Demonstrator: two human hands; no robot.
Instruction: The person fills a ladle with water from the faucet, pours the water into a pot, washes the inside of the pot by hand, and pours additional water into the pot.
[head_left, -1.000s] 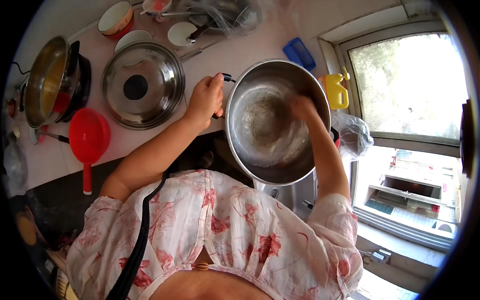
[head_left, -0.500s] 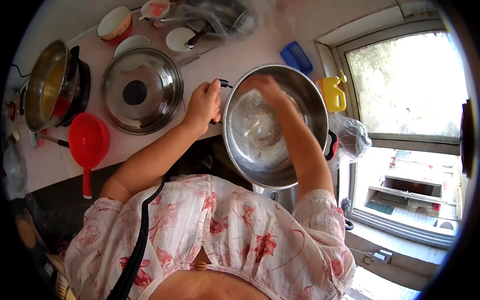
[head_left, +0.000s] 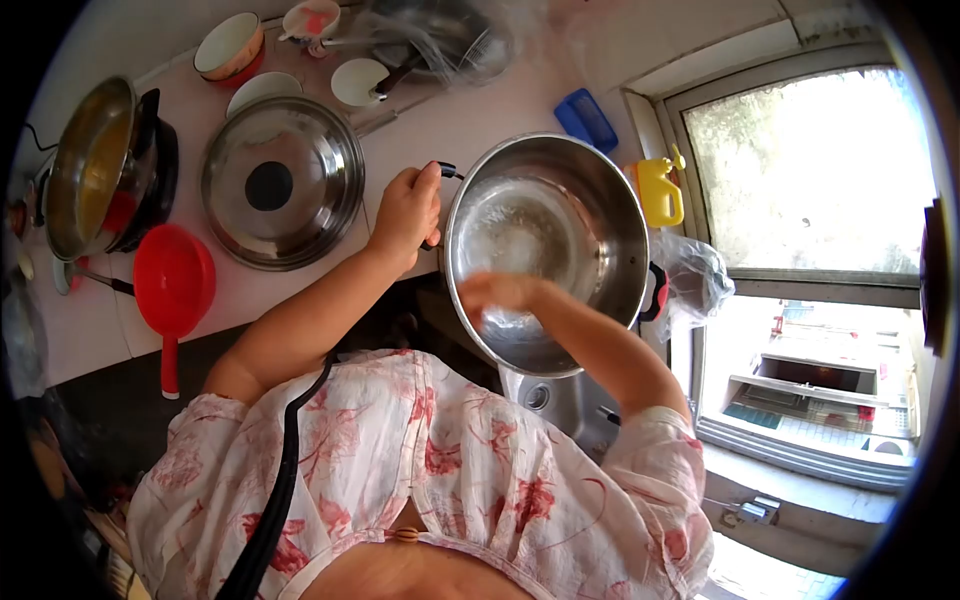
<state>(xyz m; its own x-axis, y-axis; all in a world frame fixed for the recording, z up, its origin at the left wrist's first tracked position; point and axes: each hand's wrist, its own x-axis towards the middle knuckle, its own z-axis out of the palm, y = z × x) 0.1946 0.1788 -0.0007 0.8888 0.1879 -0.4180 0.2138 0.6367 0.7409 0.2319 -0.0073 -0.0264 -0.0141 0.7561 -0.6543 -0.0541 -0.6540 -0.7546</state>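
A large stainless steel pot (head_left: 610, 230) is tilted toward me over the sink (head_left: 590, 415), with some water (head_left: 520, 225) in its bottom. My left hand (head_left: 408, 212) is wrapped round the black handle on the pot's left side. Inside the pot, near its lower left wall, is my right hand (head_left: 495, 297), smeared by motion. I cannot tell whether its fingers hold anything. The pot's other handle (head_left: 655, 290), black and red, sticks out on the right.
On the counter at left lie a steel lid (head_left: 300, 200) with a black knob, a red ladle (head_left: 175, 280) and a steel pan (head_left: 90, 170). Bowls (head_left: 230, 47) stand at the back. A blue basket (head_left: 587, 120), yellow jug (head_left: 660, 190) and plastic bag (head_left: 692, 278) are near the window.
My right hand has moved from the pot's upper part down to its lower left wall. My left hand still grips the handle. The view has shifted slightly.
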